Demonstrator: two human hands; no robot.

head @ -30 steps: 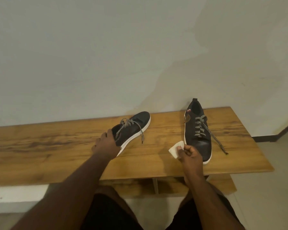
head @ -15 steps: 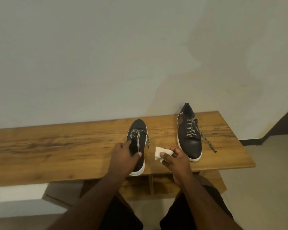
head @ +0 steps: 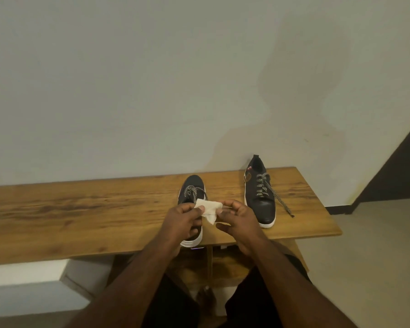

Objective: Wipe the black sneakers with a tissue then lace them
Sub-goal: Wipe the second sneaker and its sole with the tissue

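Observation:
Two black sneakers with white soles and speckled laces stand on a wooden bench (head: 81,216). The left sneaker (head: 191,188) points away from me, its heel end at the bench's front edge and half hidden behind my hands. The right sneaker (head: 258,197) stands apart to the right, toe towards me, one lace end trailing across the wood. A white tissue (head: 208,209) is stretched between my hands just above the left sneaker. My left hand (head: 182,221) pinches its left edge, and my right hand (head: 237,221) pinches its right edge.
A pale wall rises right behind the bench. A lower shelf (head: 225,263) of the bench shows under its top, between my knees. A white ledge (head: 26,278) lies at the lower left, and light floor with a dark doorway (head: 398,176) at the right.
My left hand has let go of the left sneaker and taken hold of the tissue's left edge. Both hands now hold the tissue over that sneaker, which stays turned toe-away.

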